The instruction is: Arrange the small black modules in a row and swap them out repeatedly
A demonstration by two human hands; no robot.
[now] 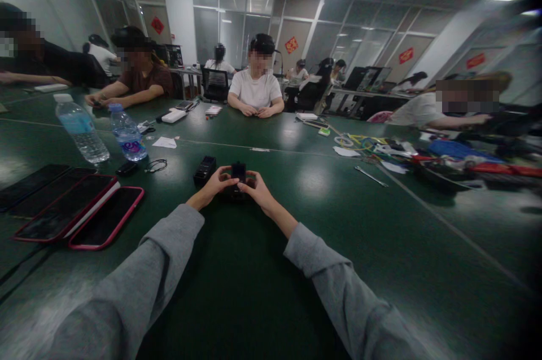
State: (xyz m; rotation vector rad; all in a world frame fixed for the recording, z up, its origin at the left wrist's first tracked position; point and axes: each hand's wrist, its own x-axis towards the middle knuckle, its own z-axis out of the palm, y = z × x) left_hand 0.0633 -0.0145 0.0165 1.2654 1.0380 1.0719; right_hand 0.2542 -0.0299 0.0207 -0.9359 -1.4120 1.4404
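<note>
Both hands meet at a small black device [239, 171] above the green table [296, 174]. My left hand [219, 182] grips its left side, thumb pointing inward. From the right, my right hand [258, 188] holds the same device, its thumb near the lower edge. A darker black object [232, 195] shows just beneath the device; its outline is unclear. Beside my left hand, a black boxy device [205, 169] rests on the table, apart from the held one.
Two water bottles [82, 130], a dark cable [156, 166] and several phones [108, 219] lie to the left. Tangled cables and tools [449, 159] cover the right side. A metal tool [371, 176] lies nearer. A person [256, 86] sits opposite.
</note>
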